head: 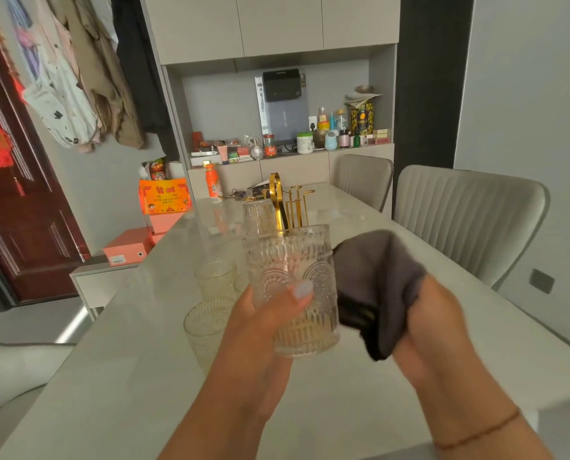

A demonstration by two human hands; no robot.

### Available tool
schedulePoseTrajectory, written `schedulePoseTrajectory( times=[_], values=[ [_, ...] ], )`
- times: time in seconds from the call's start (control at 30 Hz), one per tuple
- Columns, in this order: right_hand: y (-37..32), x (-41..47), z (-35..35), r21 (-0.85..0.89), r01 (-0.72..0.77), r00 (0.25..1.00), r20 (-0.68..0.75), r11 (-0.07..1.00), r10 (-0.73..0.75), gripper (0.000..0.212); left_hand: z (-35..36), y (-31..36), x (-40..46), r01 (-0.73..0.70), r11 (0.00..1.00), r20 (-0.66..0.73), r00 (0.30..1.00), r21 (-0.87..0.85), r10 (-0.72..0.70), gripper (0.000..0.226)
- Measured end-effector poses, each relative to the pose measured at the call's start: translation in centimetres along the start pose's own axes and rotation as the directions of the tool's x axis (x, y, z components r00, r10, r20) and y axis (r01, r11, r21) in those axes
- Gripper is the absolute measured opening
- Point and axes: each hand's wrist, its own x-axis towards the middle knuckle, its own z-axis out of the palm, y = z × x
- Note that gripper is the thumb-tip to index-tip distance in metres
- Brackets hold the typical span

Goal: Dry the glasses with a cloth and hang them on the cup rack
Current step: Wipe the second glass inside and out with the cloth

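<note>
A: Start at the left. What's beyond the left hand point(263, 313)?

B: Two empty embossed glasses, one near point(207, 322) and one behind it point(215, 277), stand on the table point(144, 376), just left of that hand. It grips the held glass point(292, 287) round the lower wall, thumb across the front.

A: How will it handle?

B: I'd judge it stiff, fairly weighty, breakable, and slippery if wet, though the raised ribs and fan patterns give purchase. Hold the wall, not the rim.

A: And its look?

B: Clear, thick, patterned all round, lifted above the table between both hands.

A: To the right?

B: The right hand point(436, 313) bunches a soft grey cloth point(376, 287) against the glass's side. Beyond both hands stands the gold cup rack point(287, 200), with another glass point(258, 215) at its left side; whether that one is hung I can't tell.
</note>
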Motion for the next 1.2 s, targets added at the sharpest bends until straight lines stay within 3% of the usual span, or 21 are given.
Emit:
schedulePoseTrajectory(
  times=[0.07,0.13,0.2,0.27,0.33,0.4,0.5,0.57,0.7,0.93,1.0,1.07,1.17,1.2],
  values=[
    [-2.2,0.8,-0.1,-0.055,0.134,0.989,-0.058,0.989,-0.137,0.028,-0.6,-0.1,0.0,0.029,0.996,-0.041,0.999,0.089,-0.025,0.087],
    [-4.3,1.5,0.1,-0.238,0.263,0.962,-0.01,0.935,-0.274,0.019,-1.1,-0.3,0.1,0.044,0.981,-0.081,0.996,0.189,-0.029,0.063],
    [-5.4,1.8,0.8,-0.466,0.396,0.91,0.085,0.791,-0.406,0.015,-1.2,-0.6,0.1,0.031,0.965,-0.059,0.998,0.26,-0.016,0.049],
    [-5.4,1.5,2.0,-0.567,0.511,0.853,0.242,0.646,-0.462,0.006,-0.7,-0.7,0.1,0.001,0.945,-0.014,1.0,0.326,0.004,0.051],
    [-4.6,0.9,2.7,-0.651,0.624,0.781,0.504,0.433,-0.368,0.015,-0.4,-0.5,0.1,-0.04,0.925,0.031,0.999,0.377,0.03,0.056],
    [-4.4,0.0,2.9,-0.658,0.702,0.707,0.691,0.275,-0.151,0.031,-0.5,0.0,0.2,-0.058,0.914,0.048,0.998,0.402,0.042,0.057],
    [-5.9,-0.3,2.0,-0.604,0.77,0.622,0.782,0.206,-0.033,0.064,-1.3,0.7,0.3,-0.033,0.915,0.035,0.999,0.402,0.021,0.055],
    [-6.4,-0.1,1.6,-0.577,0.805,0.577,0.816,0.14,0.046,0.066,-1.7,1.1,0.3,-0.019,0.919,0.037,0.999,0.395,0.004,0.053],
    [-6.3,0.0,1.7,-0.565,0.822,0.536,0.808,0.064,0.246,0.061,-1.8,1.9,0.4,0.005,0.929,0.107,0.993,0.37,-0.048,0.052],
    [-8.9,-0.1,4.4,-0.617,0.784,0.554,0.642,-0.07,0.53,0.052,-1.2,1.8,0.6,0.063,0.942,0.154,0.981,0.33,-0.12,0.046],
    [-8.7,-0.2,4.8,-0.601,0.785,0.556,0.574,-0.152,0.601,0.066,-0.9,1.8,0.6,0.066,0.934,0.183,0.973,0.351,-0.138,0.045],
    [-8.1,-0.5,5.1,-0.597,0.786,0.541,0.539,-0.16,0.645,0.074,-0.7,1.6,0.6,0.07,0.919,0.202,0.966,0.389,-0.159,0.051],
    [-7.4,-0.8,4.4,-0.631,0.756,0.576,0.512,-0.176,0.637,0.028,-0.1,1.6,0.5,0.032,0.89,0.272,0.947,0.455,-0.173,0.051],
    [-7.2,-1.0,4.1,-0.635,0.749,0.596,0.525,-0.186,0.608,0.027,0.1,1.7,0.5,0.023,0.883,0.29,0.94,0.47,-0.179,0.049]
  ],
)
